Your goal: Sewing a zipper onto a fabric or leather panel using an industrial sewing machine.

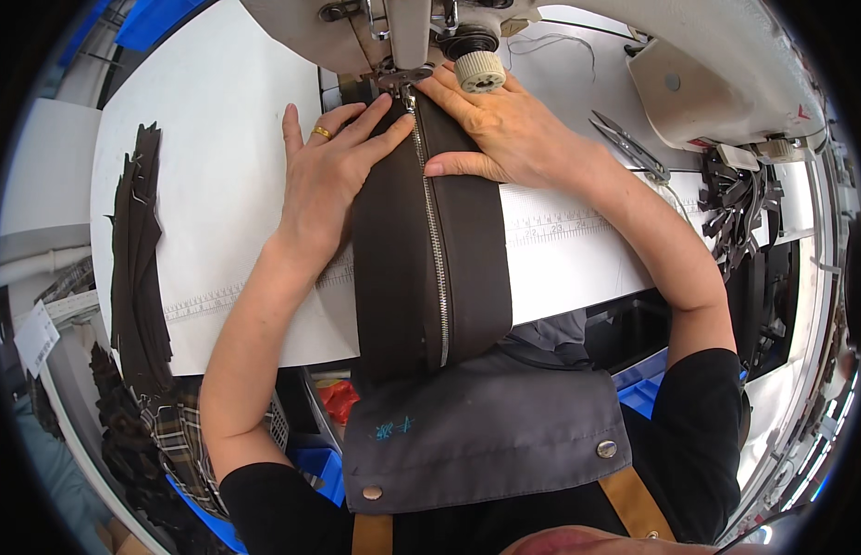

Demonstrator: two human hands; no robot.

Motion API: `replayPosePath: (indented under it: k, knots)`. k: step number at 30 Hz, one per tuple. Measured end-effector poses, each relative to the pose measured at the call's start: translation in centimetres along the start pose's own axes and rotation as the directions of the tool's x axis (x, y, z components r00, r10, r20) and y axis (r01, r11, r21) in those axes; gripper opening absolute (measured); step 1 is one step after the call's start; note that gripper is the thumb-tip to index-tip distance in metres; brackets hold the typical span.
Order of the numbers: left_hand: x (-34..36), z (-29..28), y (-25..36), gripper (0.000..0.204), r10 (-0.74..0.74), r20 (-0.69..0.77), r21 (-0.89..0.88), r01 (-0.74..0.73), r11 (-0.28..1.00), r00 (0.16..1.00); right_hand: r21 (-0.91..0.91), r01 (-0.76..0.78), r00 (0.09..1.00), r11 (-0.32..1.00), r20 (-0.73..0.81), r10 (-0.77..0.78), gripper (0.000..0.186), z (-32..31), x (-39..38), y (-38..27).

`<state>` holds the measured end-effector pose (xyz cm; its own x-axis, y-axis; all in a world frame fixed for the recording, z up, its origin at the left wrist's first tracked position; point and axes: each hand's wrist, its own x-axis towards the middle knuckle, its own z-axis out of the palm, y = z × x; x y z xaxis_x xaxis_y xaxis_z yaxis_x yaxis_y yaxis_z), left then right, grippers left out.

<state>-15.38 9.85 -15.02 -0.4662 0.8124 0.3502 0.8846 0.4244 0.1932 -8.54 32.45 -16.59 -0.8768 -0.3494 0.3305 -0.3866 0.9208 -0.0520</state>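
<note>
A dark brown fabric piece [389, 296] with a long silver zipper [439, 277] down it lies lengthwise beneath the head of a sewing machine [402, 28], its top end at the presser foot [402, 76]. My left hand [330, 171] rests on the fabric left of the zipper, fingers spread, one fingertip near the metal slider [409, 104]. On the other side, my right hand [504, 139] lies with fingers stretched out on the fabric, the thumb beside the zipper teeth and the upper fingertips partly hidden behind the machine's white knob [479, 69].
The white worktable [208, 185] carries a printed ruler strip. Dark fabric strips [134, 240] lie at the left, scissors [625, 143] right of my right hand, and a pile of dark scraps [736, 199] at the machine's right. Blue bins [638, 393] show below the front edge.
</note>
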Motion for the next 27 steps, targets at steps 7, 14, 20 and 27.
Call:
replayPosePath:
  k: [7, 14, 20, 27]
  knots:
    - [0.1, -0.2, 0.1, 0.047, 0.002, 0.0, -0.02, -0.002, 1.0, 1.0, 0.075, -0.013, 0.999, 0.997, -0.05, 0.017, 0.074, -3.2, -1.2, -0.8]
    - [-0.1, 0.0, 0.2, 0.047, -0.04, 0.015, -0.028, 0.04, 0.999, 0.999, 0.048, -0.514, 0.665, 0.857, -0.609, 0.433, 0.062, -21.0, -14.4, 7.9]
    - [-0.2, 0.2, 0.1, 0.046, -0.053, 0.021, -0.031, 0.054, 0.998, 0.998, 0.832, -0.544, -0.06, 0.108, -0.167, 0.984, 0.051, -29.4, -22.0, 27.9]
    - [-0.2, 0.2, 0.1, 0.044, -0.065, 0.02, 0.006, 0.065, 0.998, 0.998, 0.979, -0.186, -0.172, 0.088, -0.121, 0.978, 0.042, -30.0, -30.1, 35.3]
